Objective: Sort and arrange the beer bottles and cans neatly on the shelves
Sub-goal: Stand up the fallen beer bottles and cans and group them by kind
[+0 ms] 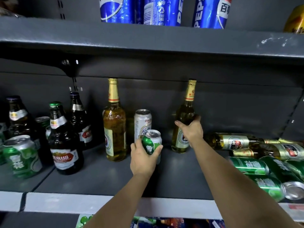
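My left hand (143, 159) grips a green beer can (152, 142), tilted slightly, just above the grey shelf (102, 178). Behind it stands a tall silver can (141, 124). My right hand (191, 129) wraps around an upright clear bottle of golden beer (185, 116) with a gold foil neck. A second matching golden bottle (114, 125) stands to the left of the silver can. On the right, several green cans (256, 168) and golden bottles (233, 142) lie on their sides in a heap.
Dark brown bottles (65, 145) and an upright green can (22, 157) stand at the left. The shelf above (148, 40) carries blue Pepsi cans (141, 10) and hangs close over the tall bottles' caps. A shelf divider seam runs at the left front.
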A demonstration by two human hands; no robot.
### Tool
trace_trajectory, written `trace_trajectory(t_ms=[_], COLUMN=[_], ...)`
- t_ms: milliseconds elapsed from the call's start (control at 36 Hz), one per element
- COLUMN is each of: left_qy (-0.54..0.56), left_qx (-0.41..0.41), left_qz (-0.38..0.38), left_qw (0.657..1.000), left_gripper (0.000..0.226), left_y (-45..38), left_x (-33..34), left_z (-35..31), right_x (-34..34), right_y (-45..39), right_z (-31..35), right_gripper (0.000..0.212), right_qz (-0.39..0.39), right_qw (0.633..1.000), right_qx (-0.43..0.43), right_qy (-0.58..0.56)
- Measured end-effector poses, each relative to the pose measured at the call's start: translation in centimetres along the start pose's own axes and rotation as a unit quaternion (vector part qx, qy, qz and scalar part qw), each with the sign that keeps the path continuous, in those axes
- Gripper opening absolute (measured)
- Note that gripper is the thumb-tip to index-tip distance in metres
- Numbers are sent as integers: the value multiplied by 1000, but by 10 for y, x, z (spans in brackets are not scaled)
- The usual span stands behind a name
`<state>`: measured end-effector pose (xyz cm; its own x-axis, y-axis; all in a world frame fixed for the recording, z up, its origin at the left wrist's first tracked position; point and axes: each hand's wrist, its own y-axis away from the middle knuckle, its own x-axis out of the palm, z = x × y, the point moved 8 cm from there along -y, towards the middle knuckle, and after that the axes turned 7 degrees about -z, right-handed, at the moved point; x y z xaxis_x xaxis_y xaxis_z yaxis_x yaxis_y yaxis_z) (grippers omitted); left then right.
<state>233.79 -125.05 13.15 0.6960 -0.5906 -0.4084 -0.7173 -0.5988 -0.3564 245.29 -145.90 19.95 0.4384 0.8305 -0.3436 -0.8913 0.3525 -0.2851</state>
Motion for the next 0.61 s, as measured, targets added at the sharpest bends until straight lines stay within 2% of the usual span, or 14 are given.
trace_trajectory(t_ms=[194, 333, 389, 472, 556, 611], left_qy=[43, 79, 75, 82, 74, 73], left_qx=[-8, 29, 57, 106, 125, 119], left_qz=[4, -143, -166, -139, -96, -62], left_qw=[999, 986, 982, 981, 985, 988], left_gripper=[71, 50, 37, 19, 21, 20], left_y=[0, 9, 17, 35, 57, 74], left_x=[-2, -42, -49, -40, -14, 9], left_z=[4, -9, -26, -60, -86, -99], right_x=[2, -35, -59, -98, -136, -156], right_y=[1, 11, 7, -3, -6, -5], right_z=[-2, -7, -11, -22, -31, -40], right_gripper=[76, 85, 80, 65, 54, 51], right_qz=[13, -16, -27, -21, 2, 50], right_qw=[1000, 994, 990, 987, 979, 972], right_qx=[4, -20, -30, -40, -48, -49], right_qy=[7, 110, 134, 157, 199, 224])
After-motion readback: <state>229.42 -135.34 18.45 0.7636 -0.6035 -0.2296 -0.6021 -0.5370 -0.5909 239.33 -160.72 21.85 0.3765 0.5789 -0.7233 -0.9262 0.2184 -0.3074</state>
